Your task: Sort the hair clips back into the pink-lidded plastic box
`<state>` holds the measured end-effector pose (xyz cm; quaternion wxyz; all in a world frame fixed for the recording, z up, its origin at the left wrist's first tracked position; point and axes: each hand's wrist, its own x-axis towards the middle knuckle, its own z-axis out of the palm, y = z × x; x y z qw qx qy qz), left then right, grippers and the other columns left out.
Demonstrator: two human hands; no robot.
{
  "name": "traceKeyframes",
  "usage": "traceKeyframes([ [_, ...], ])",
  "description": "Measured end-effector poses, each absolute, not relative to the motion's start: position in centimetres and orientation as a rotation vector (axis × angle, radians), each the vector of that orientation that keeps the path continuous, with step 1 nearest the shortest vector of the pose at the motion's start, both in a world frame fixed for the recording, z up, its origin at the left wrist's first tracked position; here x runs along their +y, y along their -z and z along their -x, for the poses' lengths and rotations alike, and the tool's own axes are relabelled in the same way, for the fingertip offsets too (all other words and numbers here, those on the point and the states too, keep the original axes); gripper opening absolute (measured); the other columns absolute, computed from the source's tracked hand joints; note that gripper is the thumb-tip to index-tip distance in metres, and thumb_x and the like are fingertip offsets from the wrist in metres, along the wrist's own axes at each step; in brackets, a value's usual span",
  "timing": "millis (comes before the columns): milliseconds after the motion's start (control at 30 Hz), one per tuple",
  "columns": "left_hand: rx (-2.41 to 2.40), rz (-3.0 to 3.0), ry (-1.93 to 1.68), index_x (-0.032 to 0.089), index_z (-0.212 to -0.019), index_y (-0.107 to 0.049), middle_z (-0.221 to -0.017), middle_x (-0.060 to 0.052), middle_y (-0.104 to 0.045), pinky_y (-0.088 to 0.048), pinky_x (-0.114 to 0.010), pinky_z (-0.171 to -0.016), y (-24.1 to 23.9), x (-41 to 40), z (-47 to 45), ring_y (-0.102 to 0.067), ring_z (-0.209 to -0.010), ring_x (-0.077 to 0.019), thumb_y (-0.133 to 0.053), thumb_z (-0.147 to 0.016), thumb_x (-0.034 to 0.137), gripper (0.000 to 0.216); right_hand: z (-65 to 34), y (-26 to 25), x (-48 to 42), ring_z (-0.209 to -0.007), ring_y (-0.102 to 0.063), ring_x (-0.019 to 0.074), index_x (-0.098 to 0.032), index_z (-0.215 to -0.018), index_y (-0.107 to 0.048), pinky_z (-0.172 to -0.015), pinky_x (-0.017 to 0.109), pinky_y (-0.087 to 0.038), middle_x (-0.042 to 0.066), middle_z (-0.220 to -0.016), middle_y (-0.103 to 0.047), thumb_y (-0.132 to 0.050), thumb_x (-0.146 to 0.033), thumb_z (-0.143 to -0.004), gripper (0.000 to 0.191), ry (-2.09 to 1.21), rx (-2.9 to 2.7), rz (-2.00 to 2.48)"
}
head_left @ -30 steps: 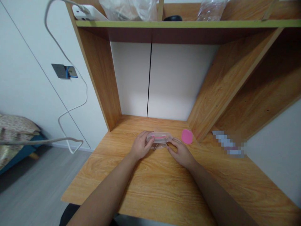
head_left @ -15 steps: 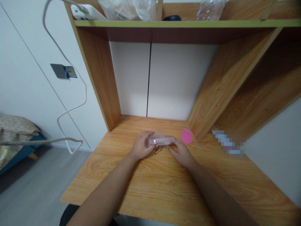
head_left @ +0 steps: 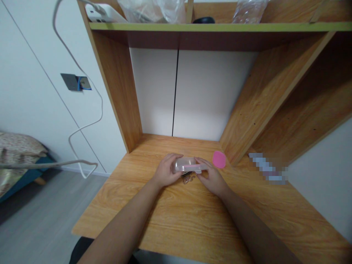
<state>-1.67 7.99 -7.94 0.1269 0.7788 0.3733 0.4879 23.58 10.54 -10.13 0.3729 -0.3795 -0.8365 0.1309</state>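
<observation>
Between my two hands is a clear plastic box (head_left: 187, 165) with a pink strip along its side, held tilted just over the desk. My left hand (head_left: 167, 171) is closed around its left end, thumb at the near edge. Gripping the right end is my right hand (head_left: 211, 176), fingers over the top edge and thumb below. Under the box's near side lies a small heap of thin metallic items (head_left: 188, 178), partly hidden by the box; I cannot make out their kind. A flat pink square piece (head_left: 219, 159) rests on the desk beyond my right hand.
The wooden desk (head_left: 176, 220) has upright side panels and a shelf (head_left: 220, 26) above, carrying a white power strip (head_left: 106, 14) and plastic bags (head_left: 154, 11). A white cable (head_left: 101, 102) hangs at left. A blurred-out item (head_left: 266, 168) lies at right.
The box has tilted, so more of its clear inside shows. More of the small metallic heap below it is visible. Both hands keep their hold, and the view has shifted slightly.
</observation>
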Motion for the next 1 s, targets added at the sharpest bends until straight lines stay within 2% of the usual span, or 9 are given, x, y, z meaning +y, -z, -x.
traceKeyframes([
  [433, 1.08, -2.269, -1.47, 0.02, -0.124, -0.059, -0.115, -0.011, -0.067, -0.051, -0.043, -0.096, 7.7, 7.8, 1.6, -0.063, -0.109, -0.0277, -0.071, -0.074, 0.023, 0.051, -23.4, 9.3, 10.2, -0.13, -0.057, 0.0286, -0.026, -0.141, -0.055, -0.112, 0.053, -0.045, 0.009, -0.141, -0.061, -0.064, -0.021, -0.086, 0.055, -0.304, -2.121, 0.96],
  [1000, 0.992, -2.271, -1.532, 0.019, -0.127, -0.057, -0.122, -0.013, -0.062, -0.049, -0.045, -0.102, 7.7, 8.0, 1.6, -0.059, -0.116, -0.0282, -0.066, -0.075, 0.022, 0.052, -23.3, 8.6, 9.7, -0.13, -0.056, 0.0285, -0.027, -0.142, -0.055, -0.113, 0.053, -0.044, 0.009, -0.141, -0.06, -0.062, -0.017, -0.084, 0.059, -0.302, -2.067, 0.934],
])
